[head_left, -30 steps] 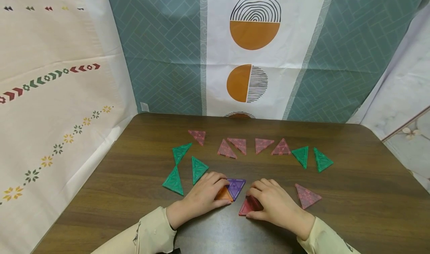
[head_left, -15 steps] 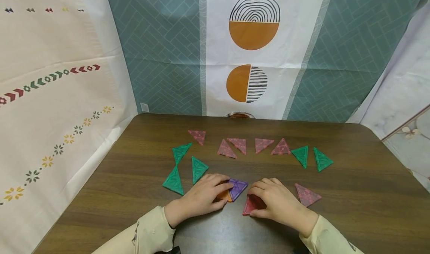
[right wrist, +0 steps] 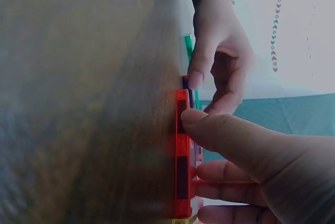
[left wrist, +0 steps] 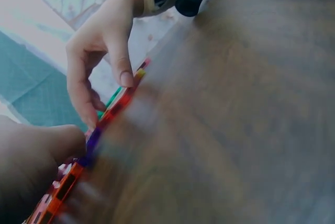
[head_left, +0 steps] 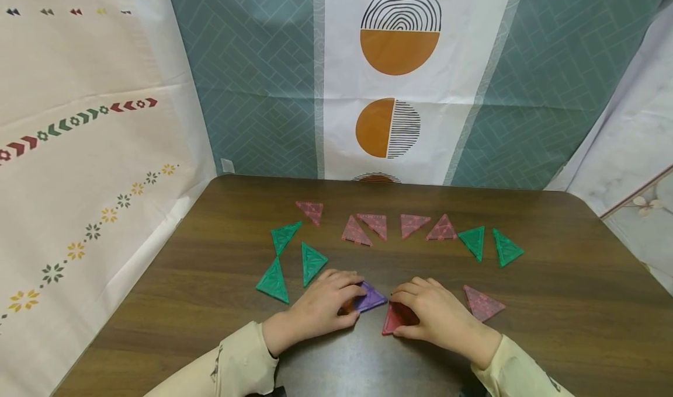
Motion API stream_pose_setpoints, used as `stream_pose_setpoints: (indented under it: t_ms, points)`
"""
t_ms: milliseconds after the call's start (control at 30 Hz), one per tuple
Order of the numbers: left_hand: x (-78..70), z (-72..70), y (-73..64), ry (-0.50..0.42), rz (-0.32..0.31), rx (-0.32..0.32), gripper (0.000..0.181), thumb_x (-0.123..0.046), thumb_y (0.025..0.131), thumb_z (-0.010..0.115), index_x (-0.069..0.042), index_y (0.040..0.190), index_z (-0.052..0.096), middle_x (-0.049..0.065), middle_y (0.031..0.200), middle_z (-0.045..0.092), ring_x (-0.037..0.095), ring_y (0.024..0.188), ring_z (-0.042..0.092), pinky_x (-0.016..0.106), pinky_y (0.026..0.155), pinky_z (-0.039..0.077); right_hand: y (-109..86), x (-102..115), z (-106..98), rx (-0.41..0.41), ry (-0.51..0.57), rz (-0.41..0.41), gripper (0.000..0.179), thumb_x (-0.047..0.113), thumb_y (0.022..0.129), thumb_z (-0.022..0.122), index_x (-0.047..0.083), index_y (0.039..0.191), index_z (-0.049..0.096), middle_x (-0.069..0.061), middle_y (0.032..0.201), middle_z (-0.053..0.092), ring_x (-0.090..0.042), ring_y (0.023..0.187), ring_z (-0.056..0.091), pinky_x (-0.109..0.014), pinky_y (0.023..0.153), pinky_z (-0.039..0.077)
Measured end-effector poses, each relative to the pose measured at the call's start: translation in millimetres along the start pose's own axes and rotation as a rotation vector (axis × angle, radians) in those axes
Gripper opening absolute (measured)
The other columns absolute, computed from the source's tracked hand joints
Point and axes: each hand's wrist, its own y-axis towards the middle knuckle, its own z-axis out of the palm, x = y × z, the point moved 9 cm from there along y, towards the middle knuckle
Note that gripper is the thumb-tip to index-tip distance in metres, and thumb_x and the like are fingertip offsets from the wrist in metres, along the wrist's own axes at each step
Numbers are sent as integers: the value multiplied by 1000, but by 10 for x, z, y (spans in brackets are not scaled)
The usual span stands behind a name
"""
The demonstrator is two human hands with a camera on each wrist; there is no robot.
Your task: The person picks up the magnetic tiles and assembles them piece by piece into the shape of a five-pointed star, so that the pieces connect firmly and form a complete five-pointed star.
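Note:
My left hand (head_left: 323, 303) holds a purple triangular magnetic tile (head_left: 373, 298) and an orange tile (left wrist: 58, 195) beside it. The orange one is mostly covered by the fingers in the head view; its edge shows in the left wrist view. My right hand (head_left: 439, 318) grips a red triangular magnetic tile (head_left: 390, 321) by its sides, thumb on the near edge. The purple tile's right corner lies at or very near the red tile's top corner; whether they touch I cannot tell. A bit of yellow edge (right wrist: 182, 221) shows past the red tile in the right wrist view.
Green triangular tiles (head_left: 273, 281) lie left of my left hand, with more green ones (head_left: 507, 248) at the back right. Several pale pink triangular tiles (head_left: 356, 232) line the back, and another pink tile (head_left: 482, 303) lies right of my right hand. All lie on the brown table (head_left: 568, 251).
My left hand has turned the purple and orange tiles clockwise, bringing the purple corner towards the red tile. My right hand has shifted slightly right with the red tile. The loose tiles stay put.

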Motion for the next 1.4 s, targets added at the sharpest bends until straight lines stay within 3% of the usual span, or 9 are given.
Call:
stream_pose_setpoints:
  t_ms: [233,433,600,833,1167,1400]
  points:
    - [47,53,-56,-90,26,156,33,-23,88,65,-17,120,66,2,140,56,19,134,48,40,110,39,2,20,-15,-8,8,-44,45,41,78,77,10,110,71,-1,113,70,-13,95,60,-31,81,53]
    - [18,79,-68,-188,66,210,33,-17,92,60,-16,125,64,5,144,51,21,138,43,39,112,38,4,-11,17,-4,33,-16,44,36,81,75,11,117,70,-5,121,69,-9,88,55,-20,67,52]
    - [17,85,-67,-218,62,226,33,-17,94,59,-18,126,63,4,146,49,21,139,41,39,112,38,20,-45,57,-16,19,19,40,35,82,72,18,119,70,-6,122,68,-9,83,51,-16,57,40]
    - [10,102,-67,-231,55,237,32,-19,95,58,-18,127,62,3,147,48,20,140,40,39,113,37,33,-38,94,-76,-8,-11,41,35,83,71,23,122,68,-2,115,65,-14,95,57,-29,75,54]
    - [-4,117,-59,-201,58,218,31,-22,96,59,-19,127,62,2,146,49,21,139,42,38,112,38,13,-33,77,-115,6,-53,41,33,82,73,23,121,69,3,117,68,-8,91,52,-23,71,51]
    - [-37,89,-51,-174,91,160,29,-22,94,62,-17,123,64,4,142,53,22,135,47,38,109,42,7,-95,81,-32,40,18,46,33,80,75,14,122,66,0,117,67,-11,95,55,-27,77,53]
